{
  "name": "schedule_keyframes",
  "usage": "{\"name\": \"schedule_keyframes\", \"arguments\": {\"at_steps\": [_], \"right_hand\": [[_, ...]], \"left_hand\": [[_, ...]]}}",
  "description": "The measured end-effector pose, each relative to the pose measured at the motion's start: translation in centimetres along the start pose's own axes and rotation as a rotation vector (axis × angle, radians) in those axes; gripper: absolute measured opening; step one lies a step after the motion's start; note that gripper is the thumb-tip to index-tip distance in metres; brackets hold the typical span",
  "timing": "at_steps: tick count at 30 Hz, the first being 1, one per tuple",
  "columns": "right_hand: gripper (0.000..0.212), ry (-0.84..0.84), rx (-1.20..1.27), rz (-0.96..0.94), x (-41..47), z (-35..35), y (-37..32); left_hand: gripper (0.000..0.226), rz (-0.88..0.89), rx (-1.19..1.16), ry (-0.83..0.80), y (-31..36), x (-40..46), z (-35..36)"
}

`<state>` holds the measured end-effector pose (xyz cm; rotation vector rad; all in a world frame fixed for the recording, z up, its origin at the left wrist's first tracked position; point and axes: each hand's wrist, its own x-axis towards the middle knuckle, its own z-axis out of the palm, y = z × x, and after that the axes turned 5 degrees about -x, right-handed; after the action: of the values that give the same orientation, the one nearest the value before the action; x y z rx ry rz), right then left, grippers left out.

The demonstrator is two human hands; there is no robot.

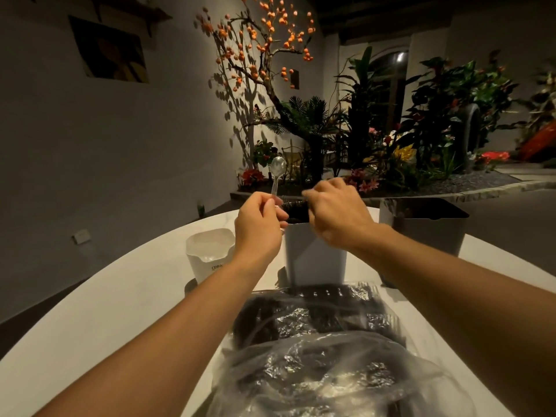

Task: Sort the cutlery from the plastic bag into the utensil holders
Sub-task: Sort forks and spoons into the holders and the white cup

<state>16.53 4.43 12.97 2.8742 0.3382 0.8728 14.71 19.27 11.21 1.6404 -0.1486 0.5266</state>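
While both forearms reach up from the lower corners toward the middle of the frame, the left hand [259,225] pinches the handle of a clear plastic spoon [277,173] between thumb and curled fingers, its bowl pointing up. Just right of it, the right hand [337,215] hovers knuckles-up over the rim of the middle holder [314,254]; its fingers are bent downward and blurred, and whether they hold anything cannot be told. That white, square-sided holder has dark cutlery tips showing at its top edge, between the two hands. Left of centre stands a shorter white holder [209,254] with a notched rim and pale contents that are hard to make out. At the right stands a darker grey holder [427,230], its inside in shadow. Across the lower middle of the white table [105,311] lies the clear plastic bag [325,356], crumpled and filled with black cutlery.
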Motion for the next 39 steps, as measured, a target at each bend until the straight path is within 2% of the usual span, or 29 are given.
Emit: {"name": "schedule_keyframes", "arguments": {"at_steps": [1,3,5,6,11,13,17,20,25,30,33,39], "right_hand": [[0.037,0.076,0.089,0.033,0.3,-0.4,-0.4],[0.034,0.203,0.443,0.149,1.1,-1.6,-1.7],[0.036,0.217,0.792,0.252,2.1,-2.9,-3.5],[0.038,0.207,0.86,0.275,2.4,-3.4,-4.1],[0.02,0.228,0.902,0.265,3.7,-3.4,-7.3],[0.024,0.267,0.898,0.27,4.0,-3.1,-8.8],[0.023,0.356,0.882,0.207,4.7,-2.2,-11.0],[0.013,0.368,0.865,0.139,5.1,-1.1,-12.1],[0.014,0.238,0.874,0.086,5.3,1.9,-14.7],[0.017,-0.062,0.53,0.0,4.4,5.4,-16.3],[0.026,-0.066,0.484,0.005,3.9,4.9,-15.6],[0.014,-0.121,0.48,-0.022,2.2,1.9,-14.1]], "left_hand": [[0.024,0.001,0.006,-0.004,0.0,-0.1,-0.3],[0.023,0.008,0.024,-0.004,0.0,-0.2,-1.1],[0.021,0.022,0.063,0.008,-0.2,-0.3,-2.2],[0.02,0.032,0.094,0.012,-0.3,-0.4,-2.6],[0.025,0.096,0.169,0.049,-0.3,-0.8,-5.8],[0.026,0.107,0.204,0.067,-0.2,-0.7,-7.3],[0.029,0.013,0.242,0.034,-1.4,0.6,-9.7],[0.033,-0.087,0.211,0.097,-2.7,1.9,-11.3],[0.031,-0.155,0.184,0.203,-5.1,3.3,-13.1],[0.03,-0.192,0.191,0.228,-6.3,3.3,-12.7],[0.029,-0.164,0.211,0.259,-6.1,3.0,-12.7],[0.021,-0.111,0.19,0.183,-3.7,1.4,-12.0]]}}
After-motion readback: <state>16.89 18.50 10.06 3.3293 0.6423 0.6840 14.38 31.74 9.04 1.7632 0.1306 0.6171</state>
